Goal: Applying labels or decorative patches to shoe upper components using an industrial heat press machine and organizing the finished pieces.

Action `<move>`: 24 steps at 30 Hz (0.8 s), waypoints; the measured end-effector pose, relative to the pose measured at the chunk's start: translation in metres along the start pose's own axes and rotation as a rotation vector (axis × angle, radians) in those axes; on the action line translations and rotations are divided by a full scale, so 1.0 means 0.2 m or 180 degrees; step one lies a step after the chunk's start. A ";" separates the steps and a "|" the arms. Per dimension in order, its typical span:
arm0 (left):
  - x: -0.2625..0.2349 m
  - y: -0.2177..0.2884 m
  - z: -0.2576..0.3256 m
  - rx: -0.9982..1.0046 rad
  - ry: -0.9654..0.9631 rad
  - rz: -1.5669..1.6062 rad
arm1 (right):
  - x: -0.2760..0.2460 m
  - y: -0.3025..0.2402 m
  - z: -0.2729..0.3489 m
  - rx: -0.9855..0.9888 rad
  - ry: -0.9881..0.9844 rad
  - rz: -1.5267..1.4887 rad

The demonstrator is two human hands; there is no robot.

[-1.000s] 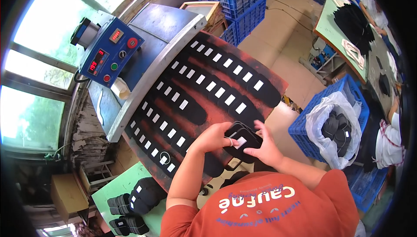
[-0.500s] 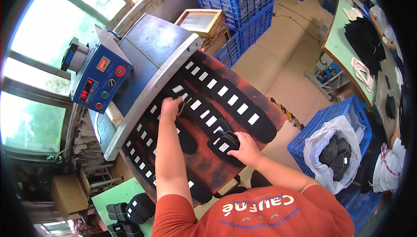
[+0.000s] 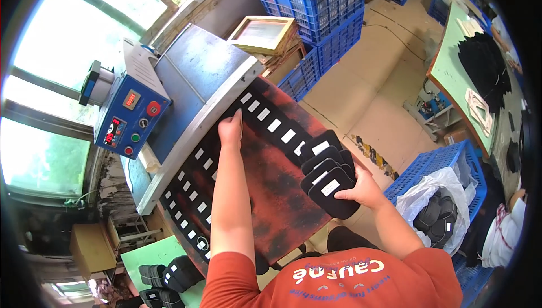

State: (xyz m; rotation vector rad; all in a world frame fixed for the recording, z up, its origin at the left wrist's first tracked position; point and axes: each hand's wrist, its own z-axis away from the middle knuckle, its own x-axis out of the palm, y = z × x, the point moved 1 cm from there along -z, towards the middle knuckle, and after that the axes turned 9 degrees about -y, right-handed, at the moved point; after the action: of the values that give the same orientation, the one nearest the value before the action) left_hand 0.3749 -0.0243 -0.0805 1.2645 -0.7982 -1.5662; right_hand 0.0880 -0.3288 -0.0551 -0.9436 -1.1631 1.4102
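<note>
Right hand (image 3: 366,190) clamped on fanned stack of black pads (image 3: 327,169) over the red board's (image 3: 271,195) right edge. Left hand (image 3: 230,130), fingers together, presses a white label (image 3: 240,130) at far edge; stack lies rightward.

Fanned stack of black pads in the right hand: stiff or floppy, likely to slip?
The black pads probably hold shape: they jut past the right hand without drooping. Likely light, since one hand carries several. They sit fanned rather than squared, so they may slide over each other under a loose grip.
</note>
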 end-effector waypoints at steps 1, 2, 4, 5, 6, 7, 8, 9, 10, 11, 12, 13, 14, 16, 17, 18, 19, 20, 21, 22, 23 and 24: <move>-0.03 -0.10 -0.14 0.0206 0.0705 -0.0364 | -0.03 0.09 -0.03 0.0312 -0.0173 0.0711; -0.04 -0.13 -0.18 0.1116 0.0935 -0.0912 | 0.02 -0.03 -0.02 0.0209 0.0119 0.1157; 0.33 0.09 0.01 0.0476 -0.0140 -0.0790 | -0.04 0.01 0.01 0.0021 0.0228 0.1341; 0.36 0.16 0.13 0.0114 -0.0656 -0.0313 | -0.04 0.01 0.00 -0.0226 0.0115 0.1354; 0.36 0.16 0.22 -0.0216 -0.1131 -0.0090 | -0.04 0.01 -0.04 -0.0394 -0.0111 0.1110; 0.37 0.14 0.31 -0.0558 -0.1630 0.0130 | -0.05 0.01 -0.09 -0.0579 -0.0231 0.1070; 0.42 0.16 0.47 -0.0511 -0.2072 0.0711 | -0.06 0.02 -0.14 -0.0780 -0.0332 0.0885; 0.45 0.16 0.64 -0.0468 -0.2479 0.1299 | -0.06 0.02 -0.19 -0.0990 -0.0455 0.0693; 0.44 0.15 0.74 -0.0571 -0.2479 0.1519 | -0.06 -0.04 -0.23 -0.1056 -0.0703 0.0567; 0.40 0.12 0.81 -0.0675 -0.2435 0.1746 | -0.04 -0.11 -0.25 -0.0855 -0.0997 0.0091; 0.34 0.07 0.83 -0.0437 -0.2345 0.1984 | -0.02 -0.16 -0.25 -0.0966 -0.0996 0.0335; 0.25 0.05 0.81 -0.0344 -0.2049 0.1317 | -0.01 -0.21 -0.25 -0.1061 -0.0976 0.0589; 0.16 0.03 0.81 -0.0141 -0.1415 0.1307 | 0.00 -0.28 -0.21 -0.1090 -0.0662 0.1347; -0.07 0.03 0.80 0.0219 -0.0943 0.2063 | 0.09 -0.41 -0.15 -0.1407 -0.0157 0.2474; -0.12 0.01 0.78 0.0765 -0.0857 0.2618 | 0.15 -0.43 -0.14 -0.1463 -0.0043 0.2824; -0.16 0.04 0.77 0.1548 -0.1285 0.2666 | 0.21 -0.45 -0.13 -0.1486 -0.0154 0.3127; -0.09 0.10 0.78 0.1578 -0.1019 0.2895 | 0.25 -0.44 -0.13 -0.1482 -0.0247 0.3435; 0.00 0.16 0.79 0.1577 -0.0967 0.2831 | 0.29 -0.42 -0.13 -0.1456 -0.0440 0.3636; 0.05 0.20 0.81 0.1587 -0.0894 0.2750 | 0.33 -0.38 -0.14 -0.1263 -0.0647 0.3976; 0.07 0.15 0.83 0.1179 -0.1005 0.2151 | 0.32 -0.36 -0.13 -0.1098 -0.0641 0.3985; 0.09 0.08 0.84 0.0768 -0.1111 0.1553 | 0.29 -0.35 -0.12 -0.0932 -0.0632 0.3994; 0.09 0.01 0.82 0.1169 -0.1468 0.1453 | 0.25 -0.33 -0.10 -0.0820 -0.0498 0.3963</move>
State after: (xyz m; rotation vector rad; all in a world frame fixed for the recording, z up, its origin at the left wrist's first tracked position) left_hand 0.2162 -0.0524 -0.0432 0.8747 -1.6054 -1.3781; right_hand 0.1152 -0.2755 0.0072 -1.9456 -0.8482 2.3427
